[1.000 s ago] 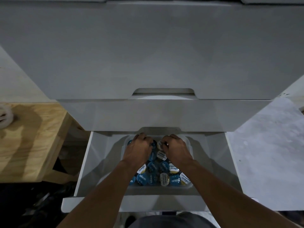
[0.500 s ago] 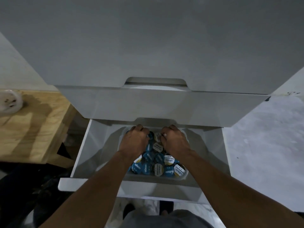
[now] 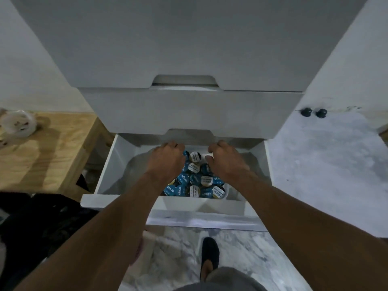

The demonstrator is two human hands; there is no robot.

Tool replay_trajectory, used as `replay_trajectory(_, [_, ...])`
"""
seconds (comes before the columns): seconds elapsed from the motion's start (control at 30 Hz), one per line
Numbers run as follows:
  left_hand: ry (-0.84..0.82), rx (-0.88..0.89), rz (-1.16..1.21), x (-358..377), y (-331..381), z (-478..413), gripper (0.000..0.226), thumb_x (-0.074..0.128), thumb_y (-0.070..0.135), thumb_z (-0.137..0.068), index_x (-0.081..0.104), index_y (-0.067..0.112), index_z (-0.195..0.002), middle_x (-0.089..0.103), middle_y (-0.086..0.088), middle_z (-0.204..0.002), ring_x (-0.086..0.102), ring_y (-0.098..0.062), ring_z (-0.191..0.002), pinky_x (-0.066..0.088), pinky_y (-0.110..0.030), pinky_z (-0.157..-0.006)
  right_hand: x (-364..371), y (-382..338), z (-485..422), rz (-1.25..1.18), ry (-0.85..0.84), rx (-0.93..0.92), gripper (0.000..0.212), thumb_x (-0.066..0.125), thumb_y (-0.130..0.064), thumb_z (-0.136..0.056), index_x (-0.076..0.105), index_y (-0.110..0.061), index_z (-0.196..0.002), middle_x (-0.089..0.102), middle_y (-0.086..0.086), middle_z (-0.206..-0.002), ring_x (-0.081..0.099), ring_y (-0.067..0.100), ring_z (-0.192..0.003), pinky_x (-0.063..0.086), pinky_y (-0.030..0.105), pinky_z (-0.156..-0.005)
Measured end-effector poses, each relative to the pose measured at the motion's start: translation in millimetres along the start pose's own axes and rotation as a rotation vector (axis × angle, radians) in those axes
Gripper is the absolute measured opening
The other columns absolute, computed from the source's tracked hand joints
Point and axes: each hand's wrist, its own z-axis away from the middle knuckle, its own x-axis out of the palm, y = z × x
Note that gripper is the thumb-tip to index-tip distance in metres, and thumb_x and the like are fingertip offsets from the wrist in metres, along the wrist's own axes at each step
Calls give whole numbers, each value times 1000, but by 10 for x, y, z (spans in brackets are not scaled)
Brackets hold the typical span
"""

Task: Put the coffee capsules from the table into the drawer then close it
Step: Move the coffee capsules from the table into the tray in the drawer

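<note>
The bottom drawer (image 3: 106,175) of a white cabinet stands pulled out. In it sits a pale tub (image 3: 228,191) heaped with several blue and white coffee capsules (image 3: 197,181). My left hand (image 3: 168,160) hovers over the tub's far left part and my right hand (image 3: 225,162) over its far right, a gap of capsules between them. Both hands' fingers bend loosely downward with the tips hidden behind the knuckles. I see no capsule in either hand. The right thumb points left, apart from the fingers.
The shut drawer above (image 3: 189,114) overhangs the back of the open one. A wooden table (image 3: 42,154) with a white round object (image 3: 17,123) stands left. Two black knobs (image 3: 313,112) lie on the grey surface right. My dark shoe (image 3: 210,255) is below the drawer front.
Both hands have drawn apart from the middle of the capsule heap toward the tub's sides, uncovering more capsules. The camera has tilted down, showing the floor and a foot.
</note>
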Motion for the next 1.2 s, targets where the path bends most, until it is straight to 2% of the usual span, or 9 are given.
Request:
replay_trajectory(0.1, [47, 43, 3, -102, 60, 71, 29, 45, 25, -95, 53, 12, -120, 58, -9, -116, 58, -27, -101, 52, -41, -82, -193, -39, 221, 41, 85, 9, 34, 49, -28, -97, 52, -9, -125, 54, 13, -124, 52, 29, -112, 45, 40, -95])
replay_trajectory(0.2, [116, 90, -4, -229, 192, 164, 25, 45, 19, -94, 51, 12, -117, 59, -10, -114, 57, -28, -102, 50, -40, -83, -406, -46, 486, 74, 154, 47, 33, 48, -27, -96, 54, -8, -122, 54, 14, -123, 52, 31, -111, 45, 40, -92])
replay_trajectory(0.37, [198, 177, -25, -397, 576, 330, 27, 42, 22, -94, 51, 10, -116, 57, -11, -115, 55, -30, -103, 46, -40, -82, -665, 82, 933, 115, 254, 122, 33, 49, -18, -92, 54, -4, -121, 57, 17, -119, 52, 34, -109, 45, 39, -89])
replay_trajectory(0.53, [289, 318, 42, -514, 1073, 386, 30, 42, 22, -95, 55, 6, -116, 58, -14, -113, 56, -31, -101, 47, -40, -79, -928, 334, 1330, 124, 317, 206, 36, 47, -25, -95, 52, -8, -127, 56, 13, -123, 51, 31, -111, 44, 37, -89])
replay_trajectory(0.63, [334, 392, 71, -545, 1394, 313, 27, 45, 23, -94, 59, 6, -110, 60, -14, -108, 59, -31, -96, 51, -40, -76, -1030, 562, 1498, 127, 339, 253, 35, 46, -28, -97, 53, -7, -124, 55, 13, -124, 51, 31, -111, 43, 37, -91])
replay_trajectory(0.77, [392, 470, 80, -546, 1908, 140, 24, 55, 24, -89, 64, 7, -103, 65, -11, -99, 63, -30, -86, 54, -38, -66, -1161, 963, 1674, 118, 390, 319, 34, 48, -31, -96, 55, -7, -119, 56, 12, -122, 53, 30, -109, 47, 39, -88])
replay_trajectory(0.93, [444, 505, 56, -493, 2639, -200, 18, 63, 26, -83, 66, 10, -92, 66, -7, -87, 63, -26, -74, 50, -32, -52, -1376, 1664, 1783, 125, 418, 360, 30, 49, -32, -95, 57, -8, -112, 57, 12, -117, 55, 29, -102, 50, 39, -83])
replay_trajectory(1.07, [482, 478, 75, -428, 3275, -587, 21, 65, 28, -82, 68, 11, -95, 68, -6, -91, 65, -24, -75, 50, -31, -52, -1585, 2363, 1789, 125, 421, 359, 32, 50, -34, -95, 57, -9, -114, 58, 11, -118, 56, 28, -104, 51, 39, -84])
replay_trajectory(1.2, [479, 437, 106, -346, 3873, -908, 28, 55, 30, -88, 65, 11, -107, 68, -7, -103, 65, -25, -86, 52, -33, -62, -1807, 3049, 1772, 130, 367, 346, 33, 48, -35, -96, 56, -11, -117, 57, 10, -122, 56, 27, -105, 51, 39, -86])
